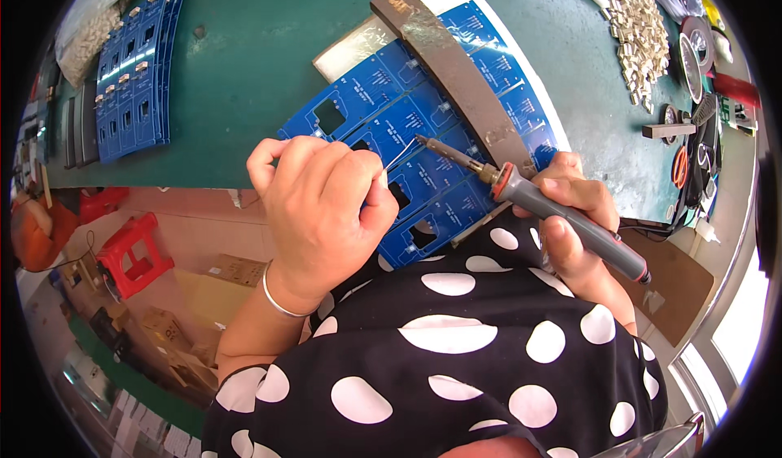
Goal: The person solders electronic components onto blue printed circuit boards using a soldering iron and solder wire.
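A blue circuit board panel [371, 83] with square cutouts lies at the table's near edge on a pale backing. Across it rests a heavy dark metal bar [456, 75]. My right hand [570, 205] grips a grey soldering iron [562, 214], whose tip points at the board's middle. My left hand [326, 205] is closed in a pinch above the panel's near left part. From its fingers a thin strand of solder wire [400, 155] runs to the iron's tip. Whether tip and wire touch the board I cannot tell.
Several blue panels [134, 75] with silver connectors stand stacked at the left. A heap of small metal connectors [637, 35] lies at the far right, near tape rolls [691, 59] and a small metal block [668, 131]. A red stool [134, 254] stands on the floor.
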